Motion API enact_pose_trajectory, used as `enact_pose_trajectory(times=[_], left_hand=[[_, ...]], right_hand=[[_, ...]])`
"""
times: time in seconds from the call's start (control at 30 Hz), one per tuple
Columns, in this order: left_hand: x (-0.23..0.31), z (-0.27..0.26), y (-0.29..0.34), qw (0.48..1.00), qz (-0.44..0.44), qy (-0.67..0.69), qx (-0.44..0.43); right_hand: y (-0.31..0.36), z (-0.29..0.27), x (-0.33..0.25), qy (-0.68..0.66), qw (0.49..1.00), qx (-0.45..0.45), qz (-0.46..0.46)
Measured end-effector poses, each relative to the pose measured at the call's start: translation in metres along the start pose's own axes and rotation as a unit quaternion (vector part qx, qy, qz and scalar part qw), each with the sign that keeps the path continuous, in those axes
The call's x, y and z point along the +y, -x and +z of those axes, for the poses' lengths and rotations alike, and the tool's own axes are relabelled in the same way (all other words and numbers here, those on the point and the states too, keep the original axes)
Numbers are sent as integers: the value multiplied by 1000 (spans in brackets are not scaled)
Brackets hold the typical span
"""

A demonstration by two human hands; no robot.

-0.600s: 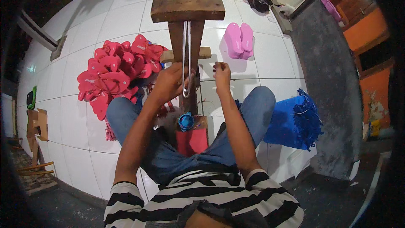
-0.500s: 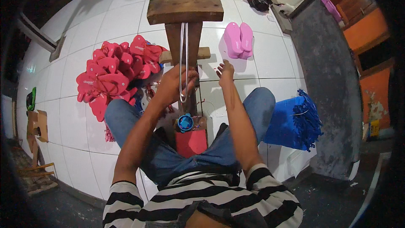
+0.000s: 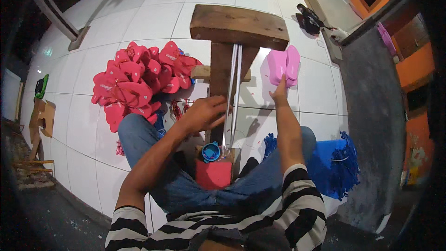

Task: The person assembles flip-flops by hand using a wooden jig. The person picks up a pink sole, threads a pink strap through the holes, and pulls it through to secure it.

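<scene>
Soles [image 3: 283, 65], pink and side by side, lie at two o'clock on the white tiled floor [image 3: 318, 100]. The right hand [image 3: 279, 91] reaches to their near end, thumb spread wide from the fingers, fingertips against or just beside the pink edge; I cannot tell which. The left hand [image 3: 204, 113] is at the metal rod [image 3: 237, 81] on the wooden stand [image 3: 239, 25], fingers loosely bent; whether it grips the rod cannot be told. At six o'clock, between the knees, a blue cup [image 3: 211, 152] sits just beyond a red pad [image 3: 213, 175]. A heap of red flip-flops [image 3: 134, 86] lies at ten o'clock, a blue bundle [image 3: 332, 162] at four.
</scene>
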State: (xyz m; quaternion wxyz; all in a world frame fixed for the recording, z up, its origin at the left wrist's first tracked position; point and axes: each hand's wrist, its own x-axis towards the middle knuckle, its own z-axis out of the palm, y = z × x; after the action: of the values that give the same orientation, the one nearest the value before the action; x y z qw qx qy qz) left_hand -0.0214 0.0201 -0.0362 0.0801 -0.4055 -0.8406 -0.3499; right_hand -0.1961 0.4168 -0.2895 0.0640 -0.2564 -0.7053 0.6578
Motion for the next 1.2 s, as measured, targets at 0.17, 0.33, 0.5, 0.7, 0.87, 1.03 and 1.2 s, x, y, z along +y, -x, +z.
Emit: enact_pose_trajectory(times=[0.17,0.33,0.5,0.7,0.87,1.03,1.2], left_hand=[[-14,-6,31,996,-73,-51,4],[-15,-3,15,999,-41,-10,8],[-16,-4,13,1000,-20,-20,8],[-13,-11,21,998,-39,-41,39],[-17,-2,14,999,-28,-20,6],[-26,2,25,998,-53,-34,-11],[-17,3,10,998,-31,-40,-30]], right_hand=[[40,76,-49,-198,959,-16,201],[-37,26,17,-32,995,-68,60],[-70,11,43,155,984,-66,52],[-13,66,23,-10,989,-59,132],[-7,39,7,77,990,74,94],[46,88,-29,115,964,193,142],[23,44,-2,-49,997,49,35]])
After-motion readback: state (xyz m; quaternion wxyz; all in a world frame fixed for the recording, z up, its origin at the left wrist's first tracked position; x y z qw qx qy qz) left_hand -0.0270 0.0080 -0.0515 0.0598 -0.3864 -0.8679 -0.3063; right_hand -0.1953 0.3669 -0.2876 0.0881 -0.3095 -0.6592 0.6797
